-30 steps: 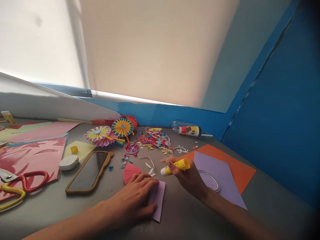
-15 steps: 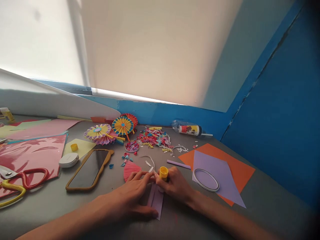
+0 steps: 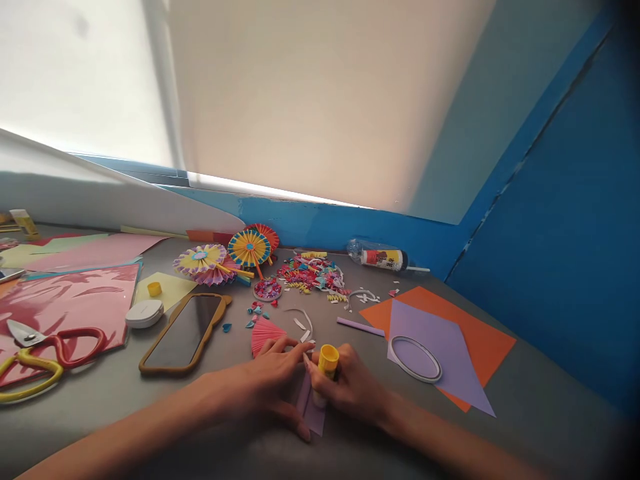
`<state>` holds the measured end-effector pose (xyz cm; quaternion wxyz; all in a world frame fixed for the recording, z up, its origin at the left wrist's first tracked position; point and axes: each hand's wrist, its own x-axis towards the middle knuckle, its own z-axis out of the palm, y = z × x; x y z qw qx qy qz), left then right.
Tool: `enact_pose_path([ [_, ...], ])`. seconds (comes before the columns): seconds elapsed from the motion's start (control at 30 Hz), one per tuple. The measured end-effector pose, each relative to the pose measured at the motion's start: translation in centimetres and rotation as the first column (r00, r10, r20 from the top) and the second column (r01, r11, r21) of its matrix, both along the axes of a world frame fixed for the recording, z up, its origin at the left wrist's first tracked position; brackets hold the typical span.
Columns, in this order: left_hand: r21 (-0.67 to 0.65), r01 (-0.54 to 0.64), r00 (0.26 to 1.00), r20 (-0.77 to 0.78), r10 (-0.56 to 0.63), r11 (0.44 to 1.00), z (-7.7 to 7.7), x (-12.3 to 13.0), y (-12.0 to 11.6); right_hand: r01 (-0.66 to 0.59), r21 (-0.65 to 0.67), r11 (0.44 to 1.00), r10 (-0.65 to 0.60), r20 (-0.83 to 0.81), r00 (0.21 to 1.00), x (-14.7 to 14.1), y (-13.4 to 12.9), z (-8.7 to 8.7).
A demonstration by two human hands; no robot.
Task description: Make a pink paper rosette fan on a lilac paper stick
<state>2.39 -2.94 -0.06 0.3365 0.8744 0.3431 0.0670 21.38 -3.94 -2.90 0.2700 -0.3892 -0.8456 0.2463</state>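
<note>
Here, glue stick (image 3: 327, 368), gripped in right hand (image 3: 353, 390)

No legible text, label on plastic bottle (image 3: 381, 259) too small to read

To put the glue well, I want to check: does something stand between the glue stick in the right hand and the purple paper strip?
Nothing visible does. The lower end of the glue stick in the right hand meets the lilac paper strip, which the left hand holds down.
</note>
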Motion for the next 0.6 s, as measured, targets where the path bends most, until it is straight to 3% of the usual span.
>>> enact_pose_path([
  [0.1,-0.012,-0.013,1.0,0.006,0.013,1.0,0.4,0.3,-0.2,0.013,0.051,0.999,-0.013,0.001,1.0,0.0,0.0,0.1],
  [0.27,-0.054,-0.058,0.996,0.061,0.062,0.997,0.4,0.3,-0.4,-0.076,-0.008,0.997,0.076,0.02,0.997,-0.4,-0.8,0.2],
  [0.47,-0.097,-0.054,0.999,-0.003,0.054,0.994,1.4,0.4,-0.6,-0.057,0.195,0.979,0.06,-0.009,0.998,-0.1,-0.2,-0.3],
  [0.6,-0.091,-0.052,0.999,-0.009,0.051,0.995,1.1,0.2,-0.3,-0.153,0.215,0.965,0.161,-0.023,0.987,-0.5,-0.5,-1.0],
])
